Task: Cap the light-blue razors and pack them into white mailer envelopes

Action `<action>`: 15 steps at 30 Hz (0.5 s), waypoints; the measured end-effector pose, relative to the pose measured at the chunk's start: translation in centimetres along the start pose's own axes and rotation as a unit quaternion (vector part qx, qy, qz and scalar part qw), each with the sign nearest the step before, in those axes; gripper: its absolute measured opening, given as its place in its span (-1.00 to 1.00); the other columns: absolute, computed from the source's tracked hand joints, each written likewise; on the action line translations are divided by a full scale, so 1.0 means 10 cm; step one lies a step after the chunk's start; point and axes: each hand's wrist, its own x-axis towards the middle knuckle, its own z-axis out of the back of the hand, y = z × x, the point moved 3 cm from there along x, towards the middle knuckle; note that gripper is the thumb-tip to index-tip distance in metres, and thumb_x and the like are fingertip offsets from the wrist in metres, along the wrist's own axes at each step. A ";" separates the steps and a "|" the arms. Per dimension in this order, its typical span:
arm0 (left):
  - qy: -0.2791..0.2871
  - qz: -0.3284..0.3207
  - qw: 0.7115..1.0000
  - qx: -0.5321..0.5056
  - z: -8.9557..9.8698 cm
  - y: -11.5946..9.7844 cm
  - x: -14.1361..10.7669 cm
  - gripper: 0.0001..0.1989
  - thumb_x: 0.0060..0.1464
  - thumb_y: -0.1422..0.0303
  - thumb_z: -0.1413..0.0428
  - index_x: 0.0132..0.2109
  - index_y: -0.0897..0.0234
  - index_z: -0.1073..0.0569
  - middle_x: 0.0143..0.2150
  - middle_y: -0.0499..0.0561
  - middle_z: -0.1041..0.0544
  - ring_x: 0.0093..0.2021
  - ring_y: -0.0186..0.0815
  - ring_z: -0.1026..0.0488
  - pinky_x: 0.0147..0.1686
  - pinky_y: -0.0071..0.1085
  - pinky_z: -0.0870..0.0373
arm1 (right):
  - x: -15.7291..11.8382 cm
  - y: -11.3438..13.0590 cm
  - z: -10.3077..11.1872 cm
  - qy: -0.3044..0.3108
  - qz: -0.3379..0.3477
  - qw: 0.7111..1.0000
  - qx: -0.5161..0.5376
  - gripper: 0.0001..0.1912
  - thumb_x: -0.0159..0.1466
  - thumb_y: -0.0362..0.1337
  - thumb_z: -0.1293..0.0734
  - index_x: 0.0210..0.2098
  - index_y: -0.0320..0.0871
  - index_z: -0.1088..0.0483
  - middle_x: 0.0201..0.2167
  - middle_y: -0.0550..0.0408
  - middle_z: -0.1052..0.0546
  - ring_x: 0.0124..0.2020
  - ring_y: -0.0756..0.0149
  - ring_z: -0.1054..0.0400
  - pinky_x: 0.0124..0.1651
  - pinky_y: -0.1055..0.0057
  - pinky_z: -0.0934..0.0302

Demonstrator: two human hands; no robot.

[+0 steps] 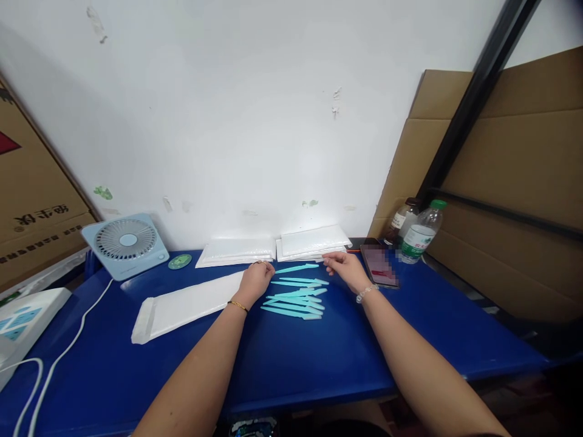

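Observation:
Several thin turquoise eyebrow razors [295, 298] lie in a loose column on the blue table [314, 358], tapered ends to the left. My left hand [258, 280] is closed, its fingertips at the left end of the topmost razor [298, 268]; its grip is partly hidden. Beneath that hand's wrist stretches a long white padded mailer [191, 306]. To the right of the topmost razor hovers my right hand [345, 268], fingers loosely bent and apart, with nothing visible in them. Behind both hands are two stacks of white padded mailers, left [237, 249] and right [312, 241].
A light-blue fan [127, 243] and a round green disc [180, 261] stand left, near a white power strip [31, 321] with cables. On the right are a phone [380, 264], a green-capped bottle [421, 233] and a dark-capped bottle [401, 221]. Cardboard [514, 182] borders that side.

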 end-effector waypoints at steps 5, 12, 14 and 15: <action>-0.007 0.007 0.999 -0.050 0.03 0.01 0.01 -0.79 0.12 0.37 0.07 -0.30 0.28 -0.45 -0.30 0.04 -0.53 -0.23 -0.26 -0.44 -0.33 -0.42 -0.27 | -0.02 0.06 0.01 -0.045 0.000 0.995 0.095 -0.63 0.06 0.01 -0.40 -0.50 -0.21 -0.41 -0.57 0.08 -0.46 -0.65 0.45 -0.24 -0.59 0.47 -0.17; 0.011 0.018 0.997 -0.077 0.01 -0.01 0.01 -0.79 0.10 0.34 0.06 -0.32 0.29 -0.44 -0.36 0.01 -0.51 -0.33 -0.29 -0.42 -0.38 -0.42 -0.26 | -0.05 0.07 -0.08 -0.011 -0.002 0.996 0.088 -0.61 0.04 0.04 -0.40 -0.47 -0.21 -0.42 -0.55 0.07 -0.48 -0.63 0.44 -0.27 -0.57 0.47 -0.20; 0.016 0.003 0.997 -0.081 0.01 -0.01 0.01 -0.79 0.10 0.34 0.06 -0.31 0.28 -0.45 -0.35 0.00 -0.51 -0.34 -0.31 -0.42 -0.38 -0.43 -0.26 | -0.07 0.07 -0.13 0.012 -0.007 0.996 0.092 -0.61 0.05 0.04 -0.40 -0.45 -0.21 -0.43 -0.54 0.07 -0.49 -0.61 0.43 -0.30 -0.55 0.47 -0.22; 0.020 -0.005 0.997 -0.080 0.01 -0.02 0.00 -0.80 0.10 0.34 0.06 -0.31 0.27 -0.45 -0.35 -0.01 -0.51 -0.34 -0.31 -0.42 -0.38 -0.43 -0.25 | -0.07 0.08 -0.15 0.025 -0.010 0.995 0.094 -0.61 0.05 0.04 -0.40 -0.45 -0.20 -0.43 -0.53 0.08 -0.50 -0.60 0.43 -0.31 -0.54 0.47 -0.23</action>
